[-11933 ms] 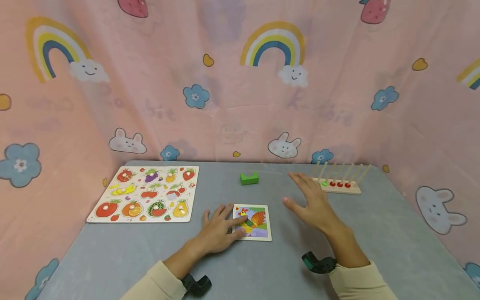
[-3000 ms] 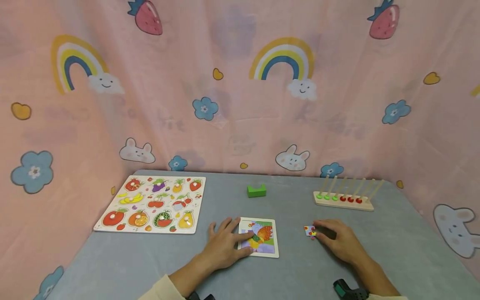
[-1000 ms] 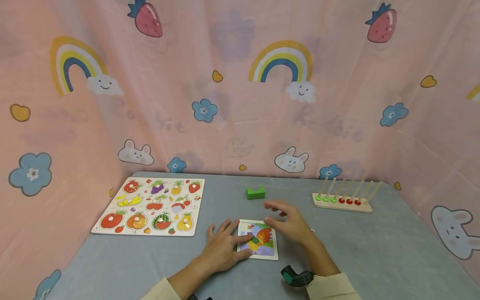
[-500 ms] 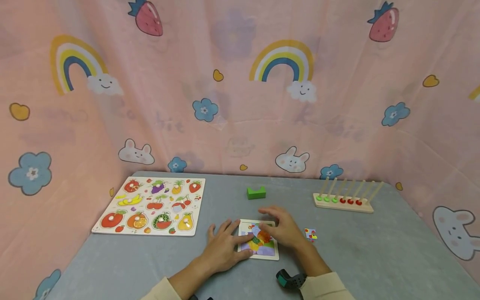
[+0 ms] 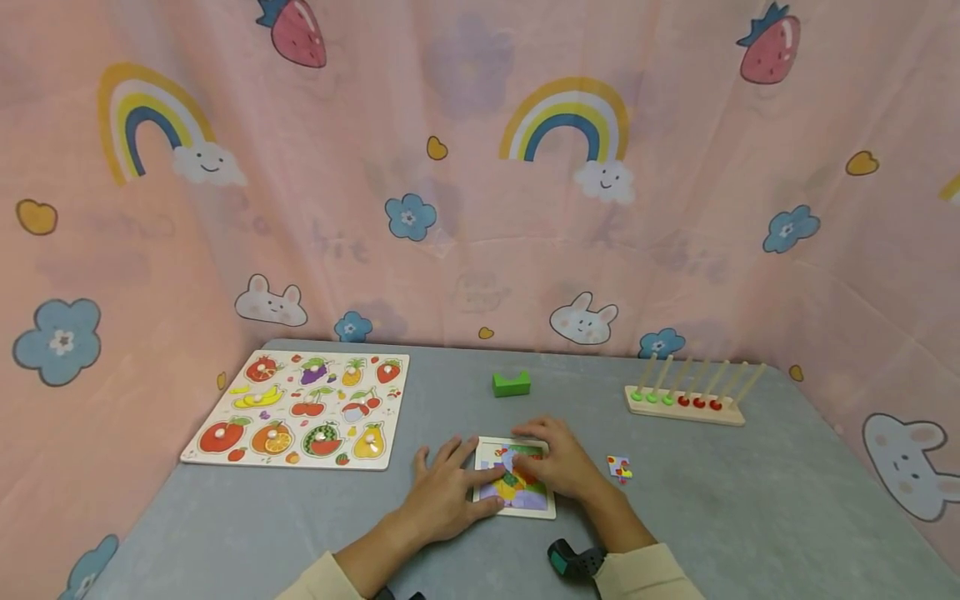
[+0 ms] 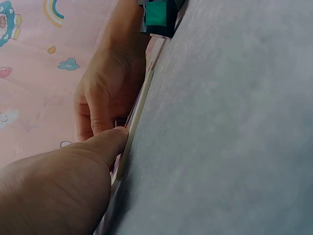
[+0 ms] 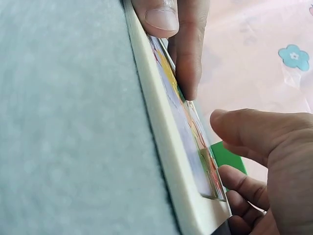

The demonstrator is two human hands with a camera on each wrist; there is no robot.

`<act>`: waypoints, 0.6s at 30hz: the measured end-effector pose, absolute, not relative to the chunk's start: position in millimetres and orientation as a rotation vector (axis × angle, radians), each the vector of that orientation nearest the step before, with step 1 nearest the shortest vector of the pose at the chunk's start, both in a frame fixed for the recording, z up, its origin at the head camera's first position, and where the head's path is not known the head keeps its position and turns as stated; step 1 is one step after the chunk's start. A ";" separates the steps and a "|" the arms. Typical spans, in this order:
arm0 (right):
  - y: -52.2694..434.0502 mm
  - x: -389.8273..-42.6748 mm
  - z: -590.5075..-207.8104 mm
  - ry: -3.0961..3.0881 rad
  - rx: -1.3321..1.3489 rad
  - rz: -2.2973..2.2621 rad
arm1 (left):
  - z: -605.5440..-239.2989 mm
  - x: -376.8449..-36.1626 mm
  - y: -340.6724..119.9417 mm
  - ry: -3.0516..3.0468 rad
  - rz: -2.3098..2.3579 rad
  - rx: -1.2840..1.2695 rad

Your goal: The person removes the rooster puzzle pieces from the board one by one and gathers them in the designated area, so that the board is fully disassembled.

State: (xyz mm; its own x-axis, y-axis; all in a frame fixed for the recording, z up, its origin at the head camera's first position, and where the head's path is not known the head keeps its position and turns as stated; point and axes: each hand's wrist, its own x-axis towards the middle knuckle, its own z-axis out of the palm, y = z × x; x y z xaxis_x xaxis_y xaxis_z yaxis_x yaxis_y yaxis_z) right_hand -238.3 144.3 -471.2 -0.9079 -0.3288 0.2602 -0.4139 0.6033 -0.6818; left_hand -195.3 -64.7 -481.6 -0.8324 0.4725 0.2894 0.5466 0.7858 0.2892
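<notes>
A small square jigsaw puzzle [image 5: 525,502] with a hen picture and a pale frame lies flat on the table in the head view. My left hand [image 5: 442,500] rests across its left side, fingers spread, index finger and thumb on the picture. My right hand [image 5: 566,467] is over its far right corner, hiding part of the picture. In the right wrist view, the right thumb [image 7: 234,125] stands apart above the picture, with the other fingers loosely bent around the frame's corner. A loose puzzle piece [image 5: 619,468], coloured white, red and yellow, lies right of the right hand.
A fruit peg puzzle board [image 5: 292,458] lies at the left. Behind the hen puzzle stands a green notched block [image 5: 512,384]. A wooden peg rack [image 5: 682,410] with green and red beads stands at the back right, before a pink curtain [image 5: 465,250].
Three seconds ago my right hand held the loose piece; it has let go of it on the table and moved left over the puzzle's corner. The left hand stays put.
</notes>
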 end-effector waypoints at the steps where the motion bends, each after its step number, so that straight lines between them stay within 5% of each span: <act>1: 144.1 -238.4 -471.8 -2.723 0.624 1.189 | -481.4 -195.1 -64.8 -2.776 -0.541 -0.801; 18: 139.0 -237.8 -470.0 -2.807 0.593 1.085 | -479.4 -194.4 -65.2 -2.783 -0.564 -0.801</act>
State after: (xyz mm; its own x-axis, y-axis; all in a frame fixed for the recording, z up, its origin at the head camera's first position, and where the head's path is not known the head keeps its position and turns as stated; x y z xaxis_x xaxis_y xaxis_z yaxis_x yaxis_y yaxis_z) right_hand -237.8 139.0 -470.0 -0.9225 -0.3270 0.2050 -0.3799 0.6755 -0.6320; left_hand -194.4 -65.2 -479.4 -0.8356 0.4713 0.2822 0.5440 0.7815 0.3056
